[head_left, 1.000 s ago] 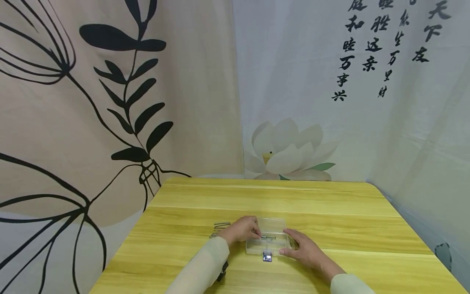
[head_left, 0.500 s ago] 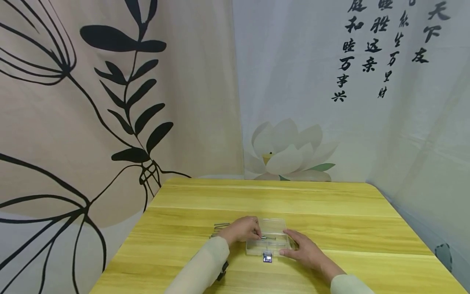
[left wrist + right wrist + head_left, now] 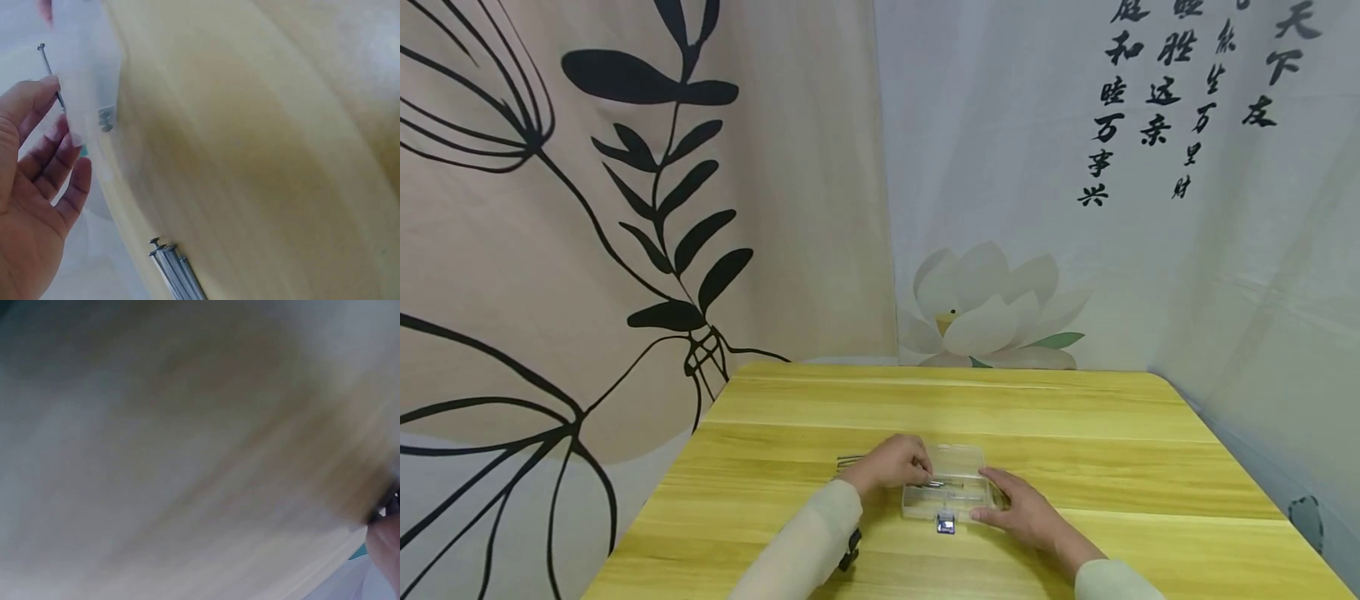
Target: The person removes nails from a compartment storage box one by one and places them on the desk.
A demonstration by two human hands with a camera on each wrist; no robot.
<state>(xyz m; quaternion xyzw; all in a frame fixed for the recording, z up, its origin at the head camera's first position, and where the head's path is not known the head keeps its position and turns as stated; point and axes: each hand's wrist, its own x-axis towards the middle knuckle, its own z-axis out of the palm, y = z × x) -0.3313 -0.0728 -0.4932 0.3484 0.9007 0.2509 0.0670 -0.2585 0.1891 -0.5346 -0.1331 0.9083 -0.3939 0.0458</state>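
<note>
- Lower centre: a nail (image 3: pixel 44 58) is pinched by the left hand (image 3: pixel 891 463) at the clear box (image 3: pixel 917 506);
- its right end is gripped by the right hand (image 3: pixel 1028 510), apparently for steadiness.

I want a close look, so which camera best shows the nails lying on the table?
Left wrist: the nails appear largest there, heads visible, though cropped below. The head view shows them small, partly behind the left hand; the right wrist view shows none discernible.
</note>
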